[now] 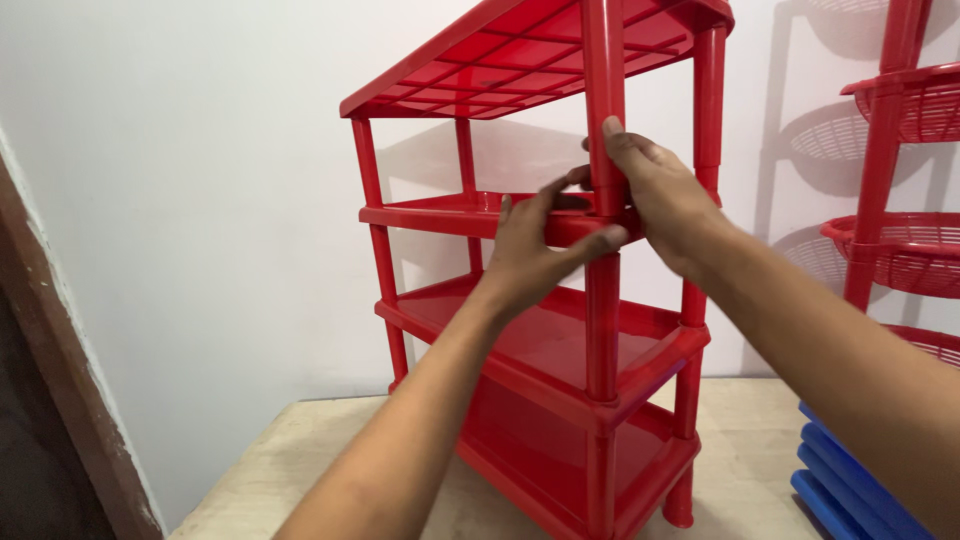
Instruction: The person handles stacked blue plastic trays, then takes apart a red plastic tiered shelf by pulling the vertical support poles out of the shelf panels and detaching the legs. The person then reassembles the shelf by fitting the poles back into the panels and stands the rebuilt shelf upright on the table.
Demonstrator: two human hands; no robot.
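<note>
Red rack (560, 340) top cropped; left hand (530, 245), right hand (665, 195) grip its corner post (603, 60).

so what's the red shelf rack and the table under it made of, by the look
The red shelf rack looks like moulded plastic: uniform glossy red, tubular posts socketed into the shelf corners, and a ribbed grid under the top shelf. Both hands, left hand and right hand, grip a front corner joint. The table looks like pale, matte unfinished wood or plywood, hard to tell which.
</note>
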